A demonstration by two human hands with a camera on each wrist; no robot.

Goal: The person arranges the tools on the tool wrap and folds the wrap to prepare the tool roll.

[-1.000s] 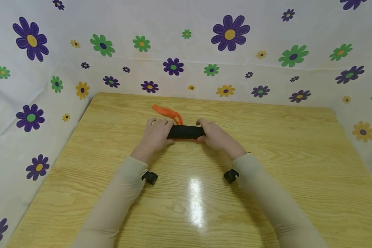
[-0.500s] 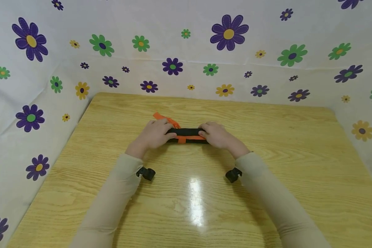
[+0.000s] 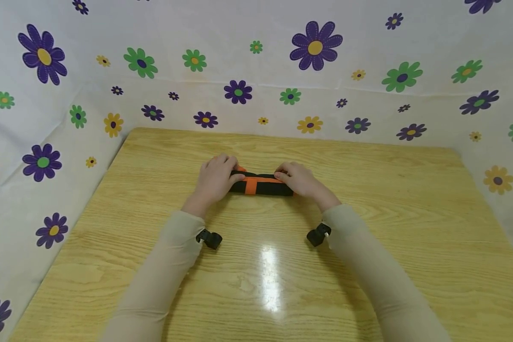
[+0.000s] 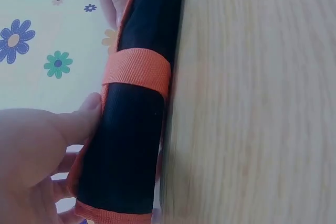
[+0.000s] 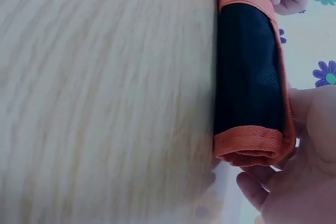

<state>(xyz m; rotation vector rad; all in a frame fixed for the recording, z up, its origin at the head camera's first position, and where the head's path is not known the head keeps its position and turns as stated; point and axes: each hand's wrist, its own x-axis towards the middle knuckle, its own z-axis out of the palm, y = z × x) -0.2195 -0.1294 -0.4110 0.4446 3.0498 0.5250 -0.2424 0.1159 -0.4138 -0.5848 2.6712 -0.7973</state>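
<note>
A black fabric tool roll [image 3: 271,189] with orange edging lies rolled up across the table. One orange band [image 3: 251,185] crosses its near face, left of the middle. My left hand [image 3: 215,181] holds the roll's left end, thumb along the edging. At the other end, my right hand [image 3: 302,181] grips it, thumb on top. In the left wrist view, the left thumb [image 4: 86,114] presses the edge of the roll. The right wrist view shows the coiled orange end [image 5: 249,150] beside my right fingers. A bit of orange strap [image 3: 241,168] shows behind the left hand; its remainder is hidden.
The wooden table [image 3: 389,228] extends around the roll on all sides. A white sheet with printed flowers [image 3: 256,66] hangs behind the table and along its sides. Each wrist carries a small black camera [image 3: 211,239].
The roll has turned under my hands, bringing the orange edging and band round to the near side. The loose orange strap at the back has drawn in, mostly behind my left hand.
</note>
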